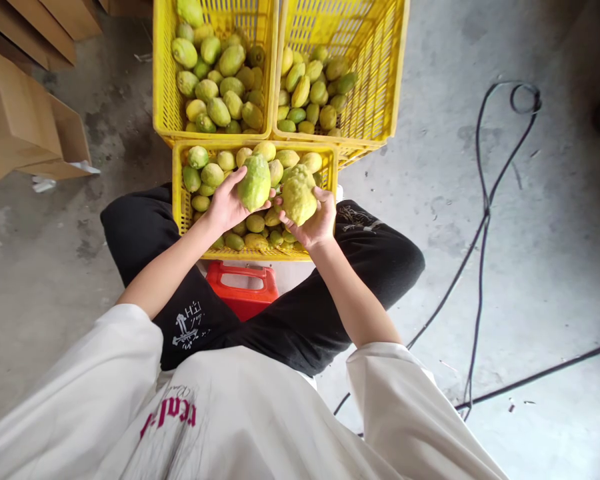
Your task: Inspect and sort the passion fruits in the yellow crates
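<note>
My left hand (227,203) is closed around a smooth green citron (255,182), thumb along its side. Beside it, my right hand (320,223) grips a yellower, bumpy citron (299,194) from the right and below. The two fruits are held a little apart, with the fingertips of both hands close together between them. Both are above a yellow plastic crate (180,223) full of green and yellow citrons (213,175), which stands between my knees. The fruits and hands hide part of the crate's contents.
Two more yellow crates stand behind, the left crate (163,127) and the right crate (380,87), both holding similar fruit. A red plastic stool (245,303) shows between my legs. Cardboard boxes (20,120) are at the left; a black cable (487,210) lies looped on the concrete floor.
</note>
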The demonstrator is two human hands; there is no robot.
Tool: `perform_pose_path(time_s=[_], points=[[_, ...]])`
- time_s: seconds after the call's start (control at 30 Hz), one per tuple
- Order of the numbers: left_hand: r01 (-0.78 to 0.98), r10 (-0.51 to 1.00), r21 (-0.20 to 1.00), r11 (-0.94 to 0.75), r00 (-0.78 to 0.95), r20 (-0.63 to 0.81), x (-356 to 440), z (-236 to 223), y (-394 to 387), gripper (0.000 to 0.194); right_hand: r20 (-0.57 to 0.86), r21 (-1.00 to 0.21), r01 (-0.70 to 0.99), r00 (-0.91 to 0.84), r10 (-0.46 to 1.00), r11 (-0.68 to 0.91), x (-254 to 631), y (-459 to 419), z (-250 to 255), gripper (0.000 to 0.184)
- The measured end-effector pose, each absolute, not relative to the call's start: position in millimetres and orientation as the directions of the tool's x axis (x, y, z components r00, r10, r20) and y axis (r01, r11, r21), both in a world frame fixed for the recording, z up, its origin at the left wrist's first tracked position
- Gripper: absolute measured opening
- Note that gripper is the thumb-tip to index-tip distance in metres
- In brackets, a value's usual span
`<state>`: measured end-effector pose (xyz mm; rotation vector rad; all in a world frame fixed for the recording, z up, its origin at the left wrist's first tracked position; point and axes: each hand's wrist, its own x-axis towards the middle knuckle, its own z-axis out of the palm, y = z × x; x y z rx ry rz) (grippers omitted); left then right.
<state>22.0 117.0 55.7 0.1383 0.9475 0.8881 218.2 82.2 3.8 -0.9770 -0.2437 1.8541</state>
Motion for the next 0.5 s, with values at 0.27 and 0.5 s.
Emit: perform_pose_path(time_s=[0.27,0.5], points=[[-0.621,0.711,0.441,0.648,0.287,-0.642,24.4,57.4,116.5,0.043,-0.524,-0.591,-0.619,-0.193,0.830,-0.517,213.2,81.5,11.6,0.040],[-0.606,0.681,0.423,0.674,0.288,-0.673,25.1,53.9,118.2,0.041,-0.526,-0.514,-0.710,-0.182,0.830,-0.481,211.2,85.7,3.0,0.048]])
